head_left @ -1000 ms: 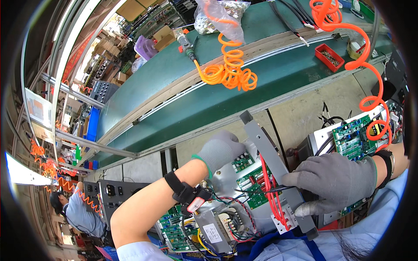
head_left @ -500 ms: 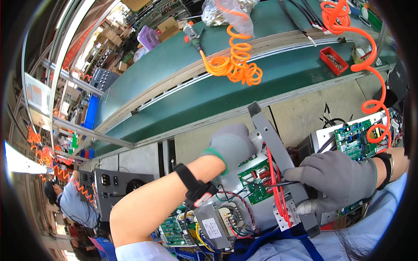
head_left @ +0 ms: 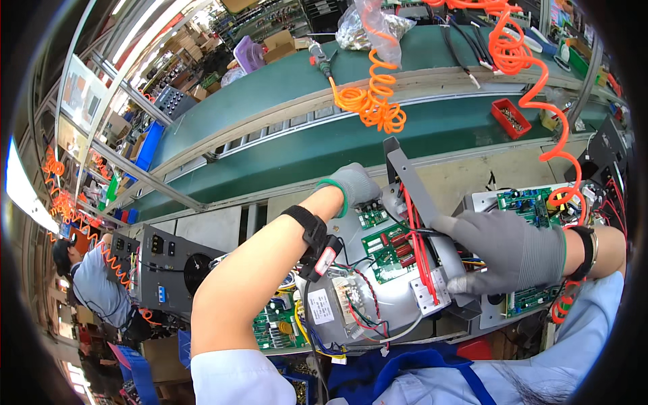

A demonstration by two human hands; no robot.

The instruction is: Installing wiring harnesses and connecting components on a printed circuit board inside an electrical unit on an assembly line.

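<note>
In front of me lies a grey metal chassis (head_left: 398,295) carrying green circuit boards (head_left: 390,251), a transformer (head_left: 347,297) and red wires (head_left: 413,233). Along its right side a long grey metal panel (head_left: 413,185) stands tilted. My right hand (head_left: 509,250), in a grey glove, is closed on the panel's near part, thumb low and fingers across the top. At the chassis's far edge, left of the panel, my left hand (head_left: 356,185), also gloved, has its fingers curled down beside a small green board (head_left: 371,214). Whatever its fingertips hold is hidden.
Another opened unit with green boards (head_left: 533,209) sits at the right. Beyond runs a green conveyor (head_left: 283,172). A red tray of screws (head_left: 511,118) and coiled orange air hoses (head_left: 368,101) are on the far side. A person (head_left: 101,283) works at the left near a grey unit (head_left: 165,263).
My view has shifted, and the left hand now sits a little farther left of the panel, curled at the chassis's far edge. The right hand stays on the panel.
</note>
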